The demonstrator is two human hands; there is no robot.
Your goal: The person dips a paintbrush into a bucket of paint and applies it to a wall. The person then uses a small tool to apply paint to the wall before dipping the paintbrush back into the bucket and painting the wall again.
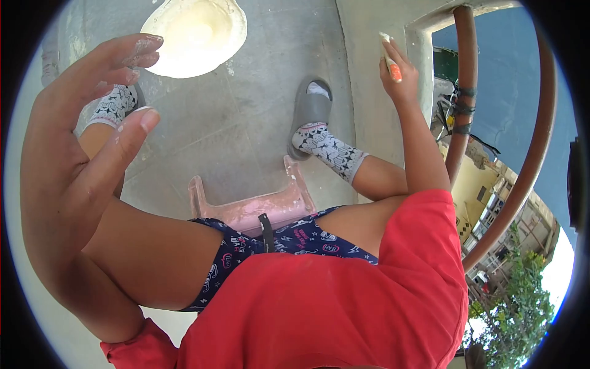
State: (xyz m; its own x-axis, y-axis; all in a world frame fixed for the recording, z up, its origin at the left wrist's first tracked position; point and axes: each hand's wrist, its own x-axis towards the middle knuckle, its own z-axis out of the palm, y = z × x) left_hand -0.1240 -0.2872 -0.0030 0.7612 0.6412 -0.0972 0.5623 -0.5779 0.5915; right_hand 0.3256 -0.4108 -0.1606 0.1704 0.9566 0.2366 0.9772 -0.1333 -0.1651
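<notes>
My left hand (86, 111) is raised close to the camera at the left. Its fingers curve apart from the thumb with nothing between them, and whitish residue marks the fingertips. Beyond the fingers, a wide cream-white basin (184, 69) with an uneven rim sits on the grey floor. At the upper right, my right hand (401, 77) is closed around a slim tool with an orange handle end (394, 72). The tool's whitish far end overlaps the grey wall ledge (378, 67) in this view; its kind is too small to make out.
A pink plastic stool (258, 209) with pale stains is between my legs. My right foot wears a grey slide sandal (312, 111). Brown metal railing bars (465, 67) rise at the right, one wrapped in dark tape. Outside are a tree (516, 313) and buildings.
</notes>
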